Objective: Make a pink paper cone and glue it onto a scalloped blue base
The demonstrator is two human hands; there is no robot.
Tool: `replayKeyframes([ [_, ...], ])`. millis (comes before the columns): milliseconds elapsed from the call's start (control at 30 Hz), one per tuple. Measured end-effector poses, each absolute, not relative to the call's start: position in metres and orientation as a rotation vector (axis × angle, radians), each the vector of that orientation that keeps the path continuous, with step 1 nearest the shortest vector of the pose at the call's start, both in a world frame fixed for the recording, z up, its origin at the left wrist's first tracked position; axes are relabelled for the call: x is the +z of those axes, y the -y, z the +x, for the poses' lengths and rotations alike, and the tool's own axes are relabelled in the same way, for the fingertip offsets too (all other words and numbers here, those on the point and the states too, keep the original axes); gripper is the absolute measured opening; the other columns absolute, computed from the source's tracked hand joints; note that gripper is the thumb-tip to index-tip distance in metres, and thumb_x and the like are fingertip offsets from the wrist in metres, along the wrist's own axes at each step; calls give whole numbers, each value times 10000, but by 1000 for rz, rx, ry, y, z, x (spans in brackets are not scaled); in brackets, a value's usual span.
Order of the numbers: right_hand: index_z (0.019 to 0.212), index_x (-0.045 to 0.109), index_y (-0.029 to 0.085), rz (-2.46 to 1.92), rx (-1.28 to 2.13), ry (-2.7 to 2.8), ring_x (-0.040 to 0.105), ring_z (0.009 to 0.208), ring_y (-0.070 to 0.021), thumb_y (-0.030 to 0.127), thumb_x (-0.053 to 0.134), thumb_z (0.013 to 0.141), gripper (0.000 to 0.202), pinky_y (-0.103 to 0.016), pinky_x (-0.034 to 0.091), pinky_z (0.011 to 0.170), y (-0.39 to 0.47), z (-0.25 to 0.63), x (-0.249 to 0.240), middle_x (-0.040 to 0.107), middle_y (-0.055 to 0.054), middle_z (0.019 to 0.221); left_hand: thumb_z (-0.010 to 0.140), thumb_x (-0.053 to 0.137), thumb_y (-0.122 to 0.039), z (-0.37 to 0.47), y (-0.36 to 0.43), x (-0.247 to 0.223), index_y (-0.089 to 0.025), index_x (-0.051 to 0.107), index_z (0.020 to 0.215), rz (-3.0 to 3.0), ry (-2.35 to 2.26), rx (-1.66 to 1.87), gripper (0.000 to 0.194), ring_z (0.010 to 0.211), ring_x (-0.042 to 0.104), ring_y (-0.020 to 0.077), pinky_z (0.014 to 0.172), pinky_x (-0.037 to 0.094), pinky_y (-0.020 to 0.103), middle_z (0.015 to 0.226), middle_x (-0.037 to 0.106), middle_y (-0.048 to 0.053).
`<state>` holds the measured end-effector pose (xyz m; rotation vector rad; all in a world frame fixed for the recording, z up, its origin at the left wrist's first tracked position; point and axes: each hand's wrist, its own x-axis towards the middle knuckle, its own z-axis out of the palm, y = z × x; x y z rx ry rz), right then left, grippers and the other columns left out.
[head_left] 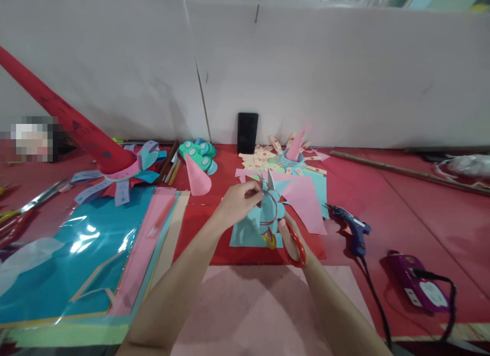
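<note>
Pink sheet (252,315) | left hand (241,200) pinching blue paper flower (269,208) | right hand (291,224) gripping scissors (302,254) | purple box (406,274) — label (432,293) unreadable

My left grip (239,199) pinches smooth, matt light-blue paper (268,210); my right grip (299,232) holds scissors (302,255) with shiny metal blades and glossy plastic handles. The pink cone (198,179) is matt paper. Clear plastic gives the blue sheet (103,244) its gloss. The glue gun (358,236) has a plastic body, the phone (247,134) a dark, smooth face.
</note>
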<state>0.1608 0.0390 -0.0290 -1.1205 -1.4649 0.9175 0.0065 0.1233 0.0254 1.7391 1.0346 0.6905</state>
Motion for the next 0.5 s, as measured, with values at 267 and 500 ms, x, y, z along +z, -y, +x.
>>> replayKeyframes([
  [267, 866, 494, 246, -1150, 1085, 1300, 497, 474, -137, 605, 411, 897, 369, -265, 446, 463, -38, 158, -46, 490, 31, 565, 799, 525, -268, 14, -121, 20, -195, 503, 673, 1701, -1029, 767, 147, 675, 598, 132, 648, 437, 250, 665, 585, -22],
  [500, 1099, 493, 260, -1132, 1176, 1320, 477, 398, -133, 581, 333, 930, 397, -266, 437, 403, -37, 156, -51, 471, 54, 536, 791, 519, -255, 19, -120, 17, -200, 471, 661, 1676, -1073, 756, 150, 662, 585, 146, 659, 446, 271, 640, 551, -23],
])
